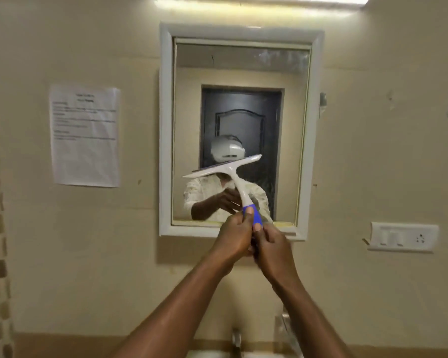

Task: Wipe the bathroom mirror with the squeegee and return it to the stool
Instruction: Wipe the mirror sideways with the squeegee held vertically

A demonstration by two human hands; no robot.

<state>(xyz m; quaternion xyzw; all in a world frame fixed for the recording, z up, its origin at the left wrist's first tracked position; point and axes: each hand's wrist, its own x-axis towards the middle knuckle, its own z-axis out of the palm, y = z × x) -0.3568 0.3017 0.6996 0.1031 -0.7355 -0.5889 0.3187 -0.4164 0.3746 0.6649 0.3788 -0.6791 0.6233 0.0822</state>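
Note:
A white squeegee [233, 174] with a blue grip is held up in front of the white-framed mirror [241, 73] on the beige wall. Its blade is tilted, left end lower, over the mirror's lower middle. Whether the blade touches the glass I cannot tell. My left hand [234, 235] and my right hand [272, 248] are both closed around the blue end of the handle, just below the mirror's bottom edge. The glass reflects a dark door and a person in a pale shirt. The stool is not in view.
A printed paper sheet [85, 135] is taped to the wall left of the mirror. A white switch and socket plate [402, 236] sits at the right. A tap [236, 339] and the rim of a basin show at the bottom edge.

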